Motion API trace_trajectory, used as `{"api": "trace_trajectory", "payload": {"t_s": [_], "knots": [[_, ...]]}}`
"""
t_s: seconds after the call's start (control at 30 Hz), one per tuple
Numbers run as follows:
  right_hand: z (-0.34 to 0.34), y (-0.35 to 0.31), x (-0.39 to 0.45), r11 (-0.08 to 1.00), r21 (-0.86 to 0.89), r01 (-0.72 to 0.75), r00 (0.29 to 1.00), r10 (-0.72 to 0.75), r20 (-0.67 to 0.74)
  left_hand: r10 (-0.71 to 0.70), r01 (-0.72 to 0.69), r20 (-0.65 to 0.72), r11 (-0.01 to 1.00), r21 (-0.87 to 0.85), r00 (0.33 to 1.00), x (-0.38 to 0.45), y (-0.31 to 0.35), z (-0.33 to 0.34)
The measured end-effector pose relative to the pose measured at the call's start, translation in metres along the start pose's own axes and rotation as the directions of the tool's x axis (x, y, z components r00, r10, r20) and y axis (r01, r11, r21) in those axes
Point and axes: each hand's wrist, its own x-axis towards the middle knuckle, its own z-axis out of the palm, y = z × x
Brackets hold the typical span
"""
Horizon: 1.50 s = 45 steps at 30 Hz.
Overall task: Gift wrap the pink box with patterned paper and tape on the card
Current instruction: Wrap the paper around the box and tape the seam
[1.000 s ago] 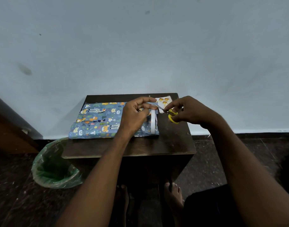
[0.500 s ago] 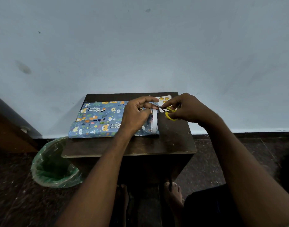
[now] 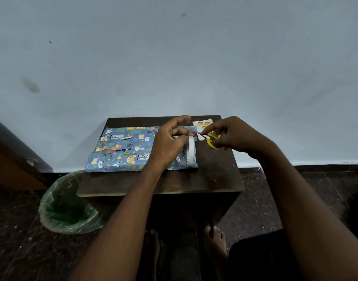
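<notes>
The box wrapped in blue animal-patterned paper (image 3: 123, 148) lies on the small dark wooden table (image 3: 214, 175). My left hand (image 3: 169, 141) is over the box's right end and holds a white tape roll (image 3: 191, 151), with a strip pulled out between its fingers. My right hand (image 3: 232, 134) grips yellow-handled scissors (image 3: 211, 139), whose blades meet the tape strip. A white card with orange shapes (image 3: 201, 125) lies at the table's far right corner, partly hidden by my hands.
A bin lined with a green bag (image 3: 67, 205) stands on the floor left of the table. A pale wall rises right behind the table. My bare feet (image 3: 214, 238) show under the table's front edge.
My right hand has brought the scissors leftward, up to the tape strip that my left hand holds. The wrapped box has stayed in place.
</notes>
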Motion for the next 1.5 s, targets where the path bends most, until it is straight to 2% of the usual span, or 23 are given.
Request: {"api": "trace_trajectory", "payload": {"t_s": [0.13, 0.2, 0.27, 0.3, 0.43, 0.53, 0.67, 0.77, 1.0, 1.1, 1.17, 1.27, 1.37, 1.43, 1.5], "knots": [[-0.003, 0.004, 0.000, 0.994, 0.083, -0.066, 0.997, 0.069, -0.026, -0.030, 0.030, 0.004, 0.998, -0.061, 1.000, 0.000, -0.001, -0.001], [0.008, 0.011, 0.005, 0.984, -0.087, -0.155, 0.981, 0.143, -0.131, -0.048, 0.047, 0.003, 0.991, -0.124, 0.999, -0.002, 0.002, -0.001], [0.030, 0.016, 0.009, 0.911, -0.343, -0.229, 0.962, 0.160, -0.220, -0.061, 0.060, 0.003, 0.985, -0.159, 0.998, -0.003, 0.005, -0.001], [0.042, 0.018, 0.010, 0.879, -0.407, -0.248, 0.959, 0.166, -0.228, -0.060, 0.060, 0.007, 0.983, -0.171, 0.998, -0.003, 0.005, -0.001], [0.065, 0.012, 0.011, 0.838, -0.500, -0.216, 0.971, 0.129, -0.203, -0.052, 0.055, 0.020, 0.976, -0.213, 0.998, -0.005, 0.007, 0.001], [0.066, 0.009, 0.011, 0.805, -0.553, -0.217, 0.965, 0.091, -0.246, -0.055, 0.061, 0.030, 0.969, -0.240, 0.998, -0.005, 0.008, 0.002], [0.058, 0.011, 0.011, 0.826, -0.486, -0.285, 0.934, 0.125, -0.335, -0.078, 0.091, 0.063, 0.961, -0.262, 0.995, -0.006, 0.010, 0.001], [0.056, 0.015, 0.012, 0.851, -0.424, -0.310, 0.933, 0.187, -0.307, -0.089, 0.104, 0.065, 0.954, -0.281, 0.994, -0.006, 0.013, 0.001], [0.066, 0.012, 0.009, 0.811, -0.521, -0.267, 0.945, 0.114, -0.307, -0.096, 0.114, 0.075, 0.946, -0.303, 0.993, -0.006, 0.013, 0.000], [0.069, 0.007, 0.010, 0.838, -0.509, -0.197, 0.975, 0.110, -0.196, -0.094, 0.112, 0.072, 0.944, -0.311, 0.993, -0.005, 0.013, -0.002], [0.071, 0.006, 0.008, 0.815, -0.548, -0.186, 0.981, 0.128, -0.144, -0.090, 0.107, 0.068, 0.946, -0.307, 0.994, -0.004, 0.012, -0.003], [0.071, 0.008, 0.005, 0.789, -0.562, -0.250, 0.966, 0.159, -0.206, -0.091, 0.107, 0.067, 0.943, -0.315, 0.994, -0.005, 0.012, -0.003], [0.075, 0.012, 0.007, 0.805, -0.510, -0.303, 0.942, 0.171, -0.290, -0.096, 0.114, 0.071, 0.939, -0.326, 0.993, -0.006, 0.014, -0.002], [0.074, 0.012, 0.012, 0.862, -0.433, -0.264, 0.926, 0.101, -0.363, -0.097, 0.116, 0.074, 0.938, -0.327, 0.993, -0.007, 0.013, -0.002], [0.068, 0.004, 0.017, 0.971, -0.195, -0.139, 0.928, 0.060, -0.368, -0.091, 0.112, 0.076, 0.936, -0.334, 0.993, -0.006, 0.012, -0.002]]}}
